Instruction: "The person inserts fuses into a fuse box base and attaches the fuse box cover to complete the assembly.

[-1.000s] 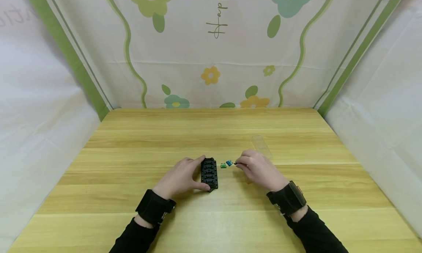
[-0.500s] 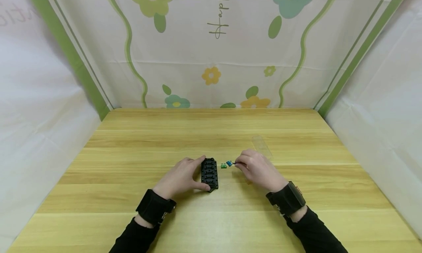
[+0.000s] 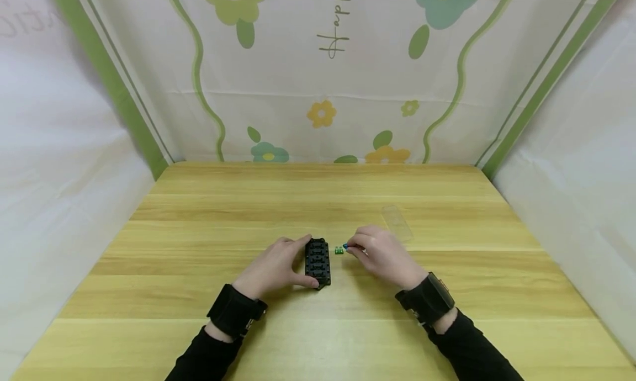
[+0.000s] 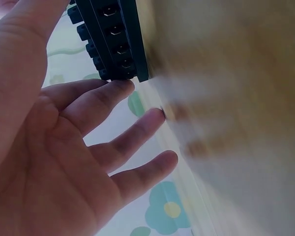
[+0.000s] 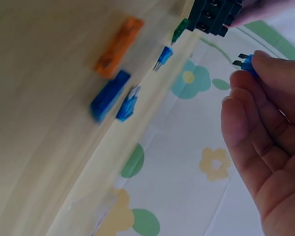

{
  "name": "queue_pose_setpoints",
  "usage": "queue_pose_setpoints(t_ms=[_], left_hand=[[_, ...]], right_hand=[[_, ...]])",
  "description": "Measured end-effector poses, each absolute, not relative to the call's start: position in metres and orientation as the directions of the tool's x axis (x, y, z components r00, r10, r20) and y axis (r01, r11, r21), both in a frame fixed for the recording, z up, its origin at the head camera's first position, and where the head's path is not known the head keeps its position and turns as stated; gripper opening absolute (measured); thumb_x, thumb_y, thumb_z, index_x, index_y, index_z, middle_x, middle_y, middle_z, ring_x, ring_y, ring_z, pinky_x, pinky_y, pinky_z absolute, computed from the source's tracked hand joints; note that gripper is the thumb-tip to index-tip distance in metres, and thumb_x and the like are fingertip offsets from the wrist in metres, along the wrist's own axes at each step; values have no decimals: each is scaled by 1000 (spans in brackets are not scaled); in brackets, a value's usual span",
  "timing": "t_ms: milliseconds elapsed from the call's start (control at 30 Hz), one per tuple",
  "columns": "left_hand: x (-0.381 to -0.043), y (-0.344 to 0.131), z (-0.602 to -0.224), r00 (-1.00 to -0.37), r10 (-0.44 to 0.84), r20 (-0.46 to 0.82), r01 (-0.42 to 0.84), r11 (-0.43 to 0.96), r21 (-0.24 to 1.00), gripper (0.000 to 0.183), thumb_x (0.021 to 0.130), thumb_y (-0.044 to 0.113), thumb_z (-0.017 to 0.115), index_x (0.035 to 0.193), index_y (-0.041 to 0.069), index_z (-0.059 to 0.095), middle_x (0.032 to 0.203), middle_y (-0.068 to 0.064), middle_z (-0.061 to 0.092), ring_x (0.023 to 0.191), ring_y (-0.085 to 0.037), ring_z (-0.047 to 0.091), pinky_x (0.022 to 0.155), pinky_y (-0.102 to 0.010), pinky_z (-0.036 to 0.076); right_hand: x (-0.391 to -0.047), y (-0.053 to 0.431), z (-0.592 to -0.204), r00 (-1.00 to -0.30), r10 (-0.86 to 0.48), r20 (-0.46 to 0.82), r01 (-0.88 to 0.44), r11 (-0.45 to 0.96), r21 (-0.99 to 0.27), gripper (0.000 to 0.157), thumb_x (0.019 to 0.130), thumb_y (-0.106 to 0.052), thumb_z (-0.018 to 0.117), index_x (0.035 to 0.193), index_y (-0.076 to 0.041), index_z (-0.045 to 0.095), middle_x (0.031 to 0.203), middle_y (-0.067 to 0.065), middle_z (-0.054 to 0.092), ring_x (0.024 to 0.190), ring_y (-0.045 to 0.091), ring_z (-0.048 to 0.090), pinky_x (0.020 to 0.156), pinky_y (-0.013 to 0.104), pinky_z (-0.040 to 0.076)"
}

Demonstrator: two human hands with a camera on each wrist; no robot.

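Note:
My left hand (image 3: 275,269) grips the black fuse box (image 3: 317,260) by its ends, thumb at the near end and index finger at the far end. In the left wrist view its remaining fingers (image 4: 145,174) are spread apart. My right hand (image 3: 380,252) pinches a blue blade fuse (image 5: 247,64) between thumb and finger, its dark prongs pointing outward. A green fuse (image 3: 339,250) lies between the box and the right fingertips. Beside it in the right wrist view is another blue fuse (image 5: 163,56) on the table.
Under the right hand, the right wrist view shows an orange piece (image 5: 119,46), a dark blue piece (image 5: 109,96) and one more blue fuse (image 5: 128,104) on the wooden table (image 3: 318,337). A clear plastic cover (image 3: 397,223) lies behind that hand.
My right hand has shifted slightly left, its fingertips now overlapping the spot of the blue fuse by the green one. The left hand and fuse box stay put.

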State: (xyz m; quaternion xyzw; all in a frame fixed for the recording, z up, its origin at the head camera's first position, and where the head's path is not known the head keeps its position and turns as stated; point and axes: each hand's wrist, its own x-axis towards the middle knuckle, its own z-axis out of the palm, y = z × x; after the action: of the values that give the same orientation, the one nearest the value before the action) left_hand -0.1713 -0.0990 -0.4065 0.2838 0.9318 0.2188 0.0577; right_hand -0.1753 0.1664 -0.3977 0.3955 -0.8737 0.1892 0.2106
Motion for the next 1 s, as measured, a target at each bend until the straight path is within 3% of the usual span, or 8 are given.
queue_pose_setpoints(t_ms=[1000], left_hand=[[-181,-114,-407,-816,578,18,529,734,426,100,70,66,70,147,12,38,131,-13,51,122,-27,46,96,-39,40]], right_hand=[[-208,109,-384,-639,-642,425,-754,633,-177,3,87,-11,69,89,-12,72,83,-5,61,72,6,55,61,17,45]])
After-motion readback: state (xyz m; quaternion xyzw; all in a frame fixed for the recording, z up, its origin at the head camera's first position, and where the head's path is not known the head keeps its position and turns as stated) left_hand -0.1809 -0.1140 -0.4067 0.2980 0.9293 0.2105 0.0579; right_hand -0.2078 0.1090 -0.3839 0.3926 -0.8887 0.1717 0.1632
